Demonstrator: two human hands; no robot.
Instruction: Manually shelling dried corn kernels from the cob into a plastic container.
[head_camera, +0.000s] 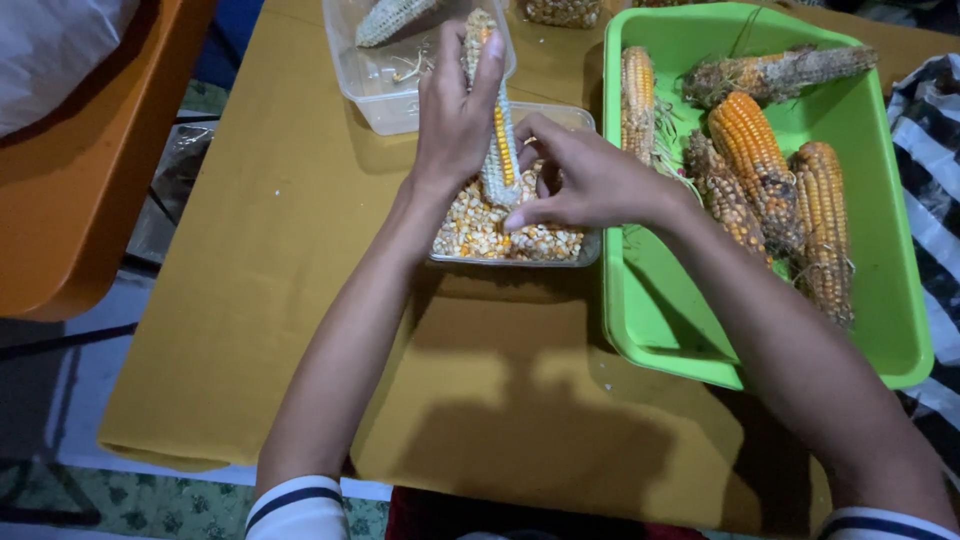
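Note:
My left hand (455, 110) grips a partly stripped corn cob (498, 150), held upright over a clear plastic container (590, 245) filled with loose yellow kernels (470, 225). One strip of orange kernels still shows on the cob's side. My right hand (585, 180) presses against the cob's lower end, thumb pointing down toward the kernels. Both forearms reach in from the bottom edge.
A green tray (660, 310) on the right holds several dried corn cobs (760, 165). A second clear container (385, 85) behind holds a bare cob (390, 20). The table carries a mustard-yellow cloth (270, 260). An orange chair (70, 190) stands at left, a striped cloth (930, 180) at right.

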